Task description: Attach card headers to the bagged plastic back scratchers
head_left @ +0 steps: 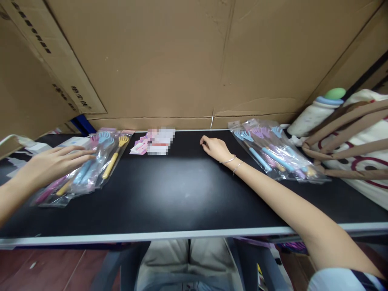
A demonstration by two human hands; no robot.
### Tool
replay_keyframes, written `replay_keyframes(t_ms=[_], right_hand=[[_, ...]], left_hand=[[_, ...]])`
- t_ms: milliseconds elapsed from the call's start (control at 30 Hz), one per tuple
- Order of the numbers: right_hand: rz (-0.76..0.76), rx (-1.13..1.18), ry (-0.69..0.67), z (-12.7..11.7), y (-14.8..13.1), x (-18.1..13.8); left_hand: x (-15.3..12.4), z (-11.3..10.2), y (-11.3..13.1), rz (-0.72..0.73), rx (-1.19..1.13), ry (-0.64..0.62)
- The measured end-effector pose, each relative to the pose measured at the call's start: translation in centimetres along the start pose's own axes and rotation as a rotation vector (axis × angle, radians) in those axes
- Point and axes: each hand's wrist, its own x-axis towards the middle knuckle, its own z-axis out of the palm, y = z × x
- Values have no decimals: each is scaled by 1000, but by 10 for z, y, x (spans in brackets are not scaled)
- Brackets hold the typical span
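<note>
My left hand (56, 161) lies over the left pile of bagged back scratchers (87, 167), its fingers stretched out flat. These scratchers have hand-shaped heads in pink, blue and yellow, each in a clear plastic bag; a yellow one (110, 163) is on the pile's right edge. Whether the hand presses on the bags or hovers just above them, I cannot tell. Nearer the middle, my right hand (216, 149) rests on the black tabletop with its fingers loosely curled and nothing visible in them. To its right is another pile of bagged back scratchers (269, 153), blue and purple.
Small pink cards (140, 146) lie at the table's back, beside a blurred white patch. A white bottle with a green lid (315, 115) leans at the right by a cream bag with brown handles (357, 141). Cardboard walls (169, 60) enclose the black table (169, 198).
</note>
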Motion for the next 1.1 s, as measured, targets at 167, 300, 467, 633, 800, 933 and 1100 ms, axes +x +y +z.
replay_keyframes(t_ms=[167,300,467,633,800,933,1100], right_hand=[[-13,-1,-10,1,1,0],[-20,1,-23,1,1,0],[-14,-6,-37,-1,-1,-1],[-21,-25,-32,-1,-1,0],[-23,-36,-33,-2,-2,0],[-23,-56,-38,-4,-4,-1],[-32,-52,-22,-1,-2,-1]], left_hand=[[-1,-9,-6,18,11,-31],[16,-22,4,1,157,56],[77,-11,45,11,352,200],[161,24,105,96,223,117],[230,63,166,82,16,-16],[254,87,192,62,-32,-62],[252,99,196,-61,-151,-30]])
